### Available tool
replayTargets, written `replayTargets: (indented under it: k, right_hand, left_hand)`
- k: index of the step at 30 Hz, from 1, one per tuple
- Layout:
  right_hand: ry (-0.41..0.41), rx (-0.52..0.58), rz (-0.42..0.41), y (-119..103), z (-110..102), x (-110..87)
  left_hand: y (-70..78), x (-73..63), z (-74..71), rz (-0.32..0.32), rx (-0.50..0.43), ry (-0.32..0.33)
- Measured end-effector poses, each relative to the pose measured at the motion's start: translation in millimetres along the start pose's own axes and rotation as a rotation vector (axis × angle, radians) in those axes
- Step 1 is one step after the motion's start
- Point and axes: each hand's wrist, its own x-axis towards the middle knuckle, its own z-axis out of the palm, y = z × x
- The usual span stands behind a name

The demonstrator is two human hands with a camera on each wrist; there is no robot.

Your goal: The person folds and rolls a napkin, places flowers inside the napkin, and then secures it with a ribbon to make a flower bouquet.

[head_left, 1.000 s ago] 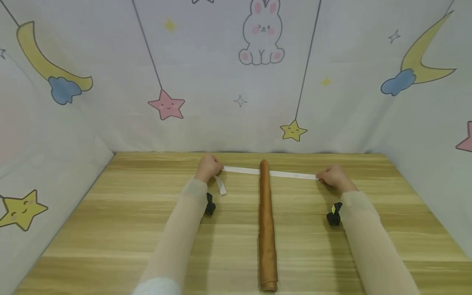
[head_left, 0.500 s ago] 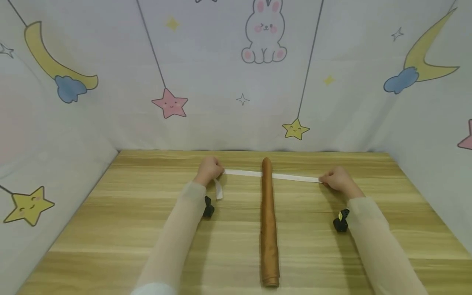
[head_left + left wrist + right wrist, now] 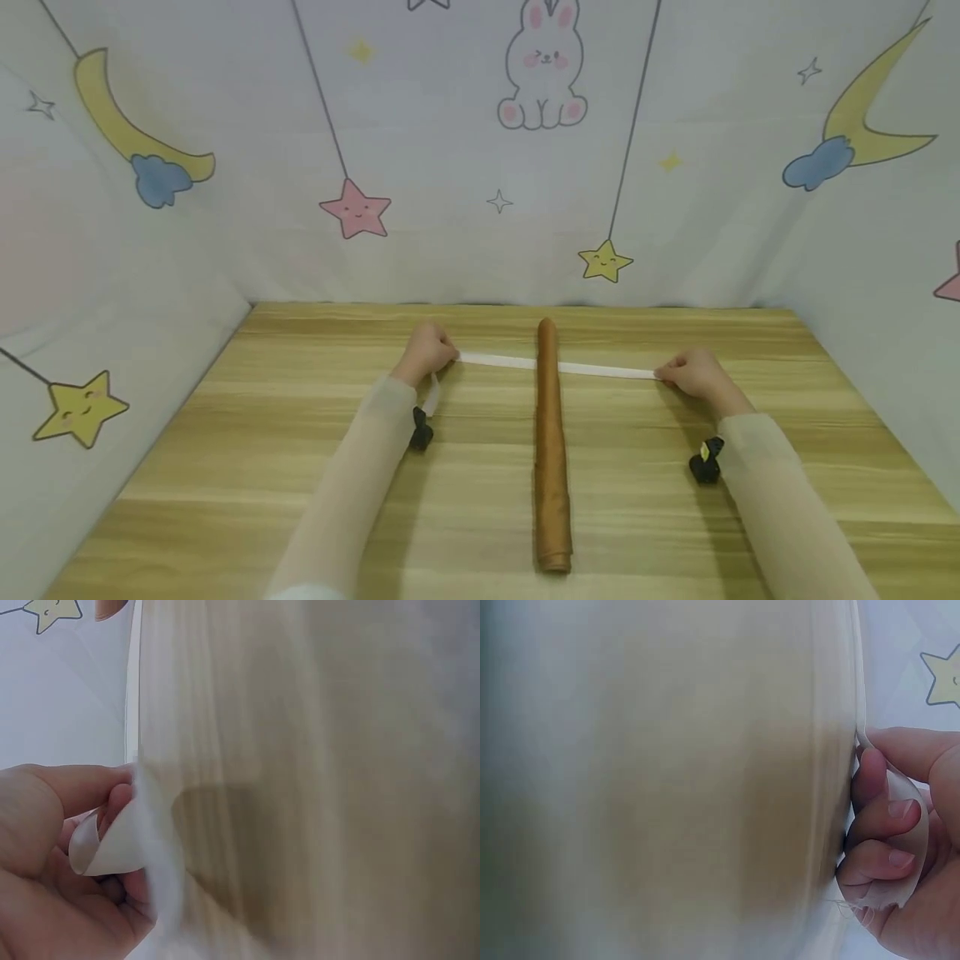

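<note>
A white fabric strip (image 3: 607,370) stretches sideways between both hands near the far end of a long brown roll of cloth (image 3: 552,467). The roll lies lengthwise on the table and covers the strip where they cross. My left hand (image 3: 430,350) pinches the strip between thumb and fingers; its loose tail (image 3: 112,851) loops through the palm and hangs below. On the other side, my right hand (image 3: 693,372) pinches the strip between thumb and forefinger. In the right wrist view, the frayed strip end (image 3: 907,877) lies curled in the palm, behind bent fingers.
The wooden table (image 3: 247,467) meets a pale printed curtain (image 3: 450,250) at the back and sides. Black wrist cameras (image 3: 706,461) sit under both forearms.
Both hands have drawn the strip a little toward the person along the roll. Its tail at the left hand has swung left. The head view has shifted slightly.
</note>
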Motion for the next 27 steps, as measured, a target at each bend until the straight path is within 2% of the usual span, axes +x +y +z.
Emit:
replayTargets:
  k: [5,12,16,23,27]
  right_hand:
    - [-0.042,0.006,-0.006,-1.2,-1.8,-10.6]
    - [-0.095,-0.029,-0.024,-1.9,-2.6,-25.3]
    - [-0.098,-0.034,-0.029,-0.8,-1.4,-31.9]
    - [-0.105,-0.002,-0.035,2.4,0.5,-41.5]
    - [-0.110,-0.010,-0.039,2.8,1.4,-48.8]
  left_hand:
    - [-0.9,-7.9,-1.6,-0.010,-0.035,-0.023]
    - [-0.1,-22.8,-4.6,-0.018,0.021,-0.065]
    - [-3.1,-30.1,-5.0,-0.002,-0.005,-0.081]
    - [-5.1,-44.8,-6.8,-0.011,0.042,-0.118]
    - [-5.5,-51.5,-6.8,0.004,0.053,-0.129]
